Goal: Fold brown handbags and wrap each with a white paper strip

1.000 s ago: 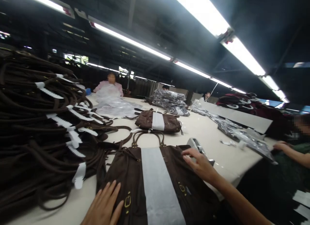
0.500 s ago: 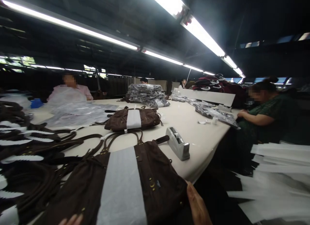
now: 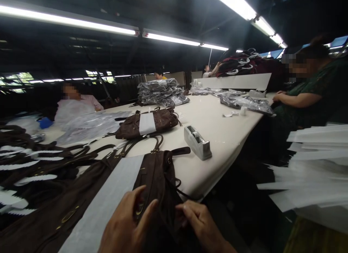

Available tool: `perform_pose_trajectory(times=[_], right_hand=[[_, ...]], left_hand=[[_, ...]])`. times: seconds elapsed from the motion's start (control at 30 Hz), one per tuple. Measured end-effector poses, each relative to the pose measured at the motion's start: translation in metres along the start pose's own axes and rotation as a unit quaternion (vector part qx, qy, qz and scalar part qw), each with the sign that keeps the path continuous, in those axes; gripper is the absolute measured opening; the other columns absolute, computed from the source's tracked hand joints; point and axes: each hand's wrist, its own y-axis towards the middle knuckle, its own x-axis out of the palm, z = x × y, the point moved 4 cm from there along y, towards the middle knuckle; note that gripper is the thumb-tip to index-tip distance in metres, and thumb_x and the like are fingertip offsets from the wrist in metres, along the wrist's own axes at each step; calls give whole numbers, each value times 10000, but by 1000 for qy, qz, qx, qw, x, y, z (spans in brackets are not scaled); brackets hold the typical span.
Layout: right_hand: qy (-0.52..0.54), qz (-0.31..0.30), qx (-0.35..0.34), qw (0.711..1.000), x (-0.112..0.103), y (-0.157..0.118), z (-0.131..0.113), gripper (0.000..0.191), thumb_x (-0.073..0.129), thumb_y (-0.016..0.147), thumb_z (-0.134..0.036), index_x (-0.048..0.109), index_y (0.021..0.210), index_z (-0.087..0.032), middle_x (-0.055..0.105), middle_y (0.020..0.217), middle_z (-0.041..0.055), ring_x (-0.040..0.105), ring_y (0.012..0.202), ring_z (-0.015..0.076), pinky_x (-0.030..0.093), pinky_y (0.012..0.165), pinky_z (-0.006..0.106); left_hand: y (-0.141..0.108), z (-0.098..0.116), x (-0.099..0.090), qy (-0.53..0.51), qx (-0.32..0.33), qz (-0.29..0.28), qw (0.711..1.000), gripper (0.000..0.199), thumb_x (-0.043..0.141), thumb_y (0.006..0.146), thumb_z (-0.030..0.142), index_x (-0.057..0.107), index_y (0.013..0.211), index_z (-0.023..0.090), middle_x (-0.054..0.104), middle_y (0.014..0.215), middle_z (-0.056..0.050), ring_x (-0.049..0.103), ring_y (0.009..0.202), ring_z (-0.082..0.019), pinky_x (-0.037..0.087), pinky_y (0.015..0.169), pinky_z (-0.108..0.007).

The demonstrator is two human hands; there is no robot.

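Observation:
A dark brown handbag [image 3: 156,173] lies in front of me, its handles toward the far side and a pale paper band [image 3: 119,182] wrapped across it. My left hand [image 3: 126,218] is over the bag's front beside the band, thumb and index finger apart. At the bag's right side, my right hand [image 3: 202,222] has its fingertips pinched together against the fabric edge; the exact part between them is hard to make out. Thin brown cords hang from that side close to my right fingers. Beyond the handles lies a second brown handbag [image 3: 163,119] with its own paper band [image 3: 147,123].
A grey tape dispenser [image 3: 198,142] stands on the pale table [image 3: 223,124]. Brown bags with white-wrapped handles [image 3: 35,178] crowd the left. Plastic-wrapped bags [image 3: 160,91] are stacked farther back. White sheets [image 3: 312,169] stand at right. Co-workers sit across [image 3: 77,100] and to the right [image 3: 312,86].
My left hand has come up from the lower left onto the bag. The bag's right side has been drawn in, its cords now showing. My right hand has closed there. The view has shifted.

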Motion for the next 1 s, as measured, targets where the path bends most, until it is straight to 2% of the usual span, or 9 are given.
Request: perform_pose_trajectory(times=[0.1, 0.17, 0.27, 0.37, 0.5, 0.67, 0.77, 0.83, 1.0], right_hand=[[52, 58, 48, 996, -6, 18, -6, 535, 534, 850, -609, 727, 994, -131, 676, 785, 79, 619, 673, 181, 513, 667, 319], [91, 17, 41, 995, 6, 25, -9, 457, 580, 835, -552, 741, 979, -150, 683, 815, 72, 638, 739, 197, 524, 714, 334], [127, -16, 11, 992, 20, 28, -12, 307, 597, 840, -425, 755, 976, -199, 672, 982, 62, 646, 881, 207, 531, 786, 333], [121, 6, -9, 993, 19, 26, -11, 275, 564, 862, -333, 738, 1038, -213, 637, 1073, 65, 642, 915, 201, 533, 809, 334], [49, 3, -81, 996, 17, 27, -20, 297, 490, 907, -241, 701, 1116, -247, 622, 1098, 62, 606, 1003, 200, 500, 885, 340], [31, -99, -143, 984, 44, 42, -33, 383, 464, 861, -118, 643, 1179, -233, 606, 1202, 56, 544, 1160, 213, 397, 1041, 364], [116, -121, -106, 980, 51, 56, -27, 375, 551, 789, -137, 615, 1154, -194, 650, 1098, 48, 574, 1109, 233, 424, 1001, 369], [230, -124, -35, 965, 49, 66, -18, 310, 587, 730, -145, 626, 1036, -177, 670, 924, 22, 625, 957, 212, 472, 904, 337], [480, -47, 141, 865, 29, 97, -6, 301, 553, 579, -65, 572, 860, -170, 571, 643, -33, 554, 594, 119, 477, 671, 254]], left_hand=[[20, 35, 31, 61, -5, -92, 994, 724, 464, 830, 612, 488, 1332, 91, 635, 1183, -165, 632, 1079, -309, 532, 851, -394], [26, 44, 46, 107, -6, -150, 983, 729, 476, 841, 514, 421, 1381, 27, 599, 1255, -219, 603, 1140, -335, 510, 885, -413], [30, 37, 52, 91, 6, -213, 973, 538, 430, 847, 282, 492, 1344, 86, 660, 1205, -173, 647, 1084, -292, 507, 876, -378], [39, 20, 33, -37, -16, -203, 978, 448, 424, 827, 258, 620, 1222, 179, 729, 1092, -68, 686, 998, -241, 517, 865, -318], [48, 9, 11, -186, -70, -183, 963, 444, 529, 767, 394, 697, 1113, 172, 753, 1016, -23, 692, 971, -258, 545, 852, -317], [38, 28, 30, -96, -24, -164, 981, 447, 500, 789, 301, 678, 1156, 118, 713, 1137, -92, 656, 1074, -264, 502, 952, -364], [26, 43, 51, -7, 48, -180, 983, 432, 446, 818, 175, 654, 1190, 99, 708, 1127, -123, 656, 1065, -241, 486, 958, -348], [18, 47, 59, 19, 76, -199, 977, 430, 424, 832, 125, 644, 1202, 120, 717, 1068, -113, 677, 997, -220, 502, 897, -319], [8, 44, 61, 49, 91, -222, 970, 461, 431, 820, 76, 622, 1228, 173, 713, 1026, -75, 688, 925, -187, 501, 819, -258]])
